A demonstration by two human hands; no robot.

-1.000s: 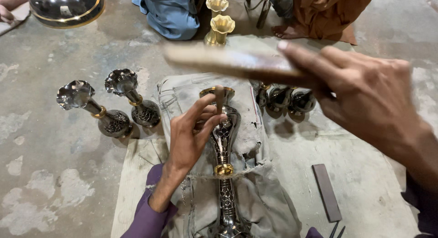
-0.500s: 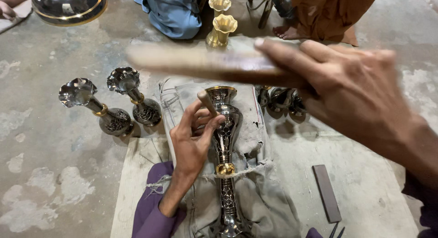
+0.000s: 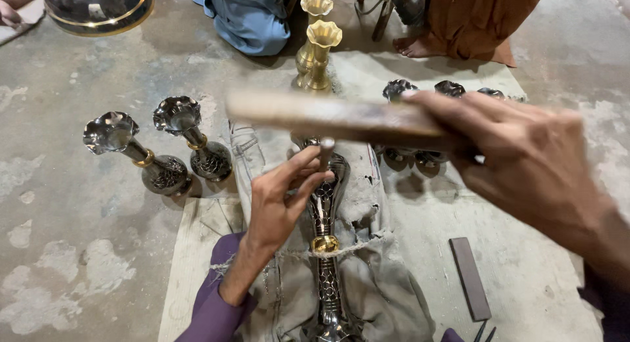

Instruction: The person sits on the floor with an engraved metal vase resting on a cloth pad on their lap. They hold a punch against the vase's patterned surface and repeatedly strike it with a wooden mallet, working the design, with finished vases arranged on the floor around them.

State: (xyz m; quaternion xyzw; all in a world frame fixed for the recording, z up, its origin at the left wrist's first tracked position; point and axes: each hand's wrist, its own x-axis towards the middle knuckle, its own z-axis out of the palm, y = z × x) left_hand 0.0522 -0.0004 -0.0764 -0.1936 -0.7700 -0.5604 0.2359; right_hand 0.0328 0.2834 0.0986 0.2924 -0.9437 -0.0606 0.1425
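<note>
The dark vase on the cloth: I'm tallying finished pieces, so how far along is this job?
Looks done: two dark vases stand upright on the floor at left, patterned with gold bands. In hand: the dark vase lies on the grey cloth; the left hand steadies a small punch on it, the right hand holds a wooden mallet above. Possibly left: two plain brass vases behind.

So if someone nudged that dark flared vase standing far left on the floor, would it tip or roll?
The dark flared vase probably resists a light nudge: its bulbous base looks wider than its neck. Being metal, it likely feels heavy. Its wide ruffled mouth sits high, so a hard push might topple it, then roll in a curve.
</note>
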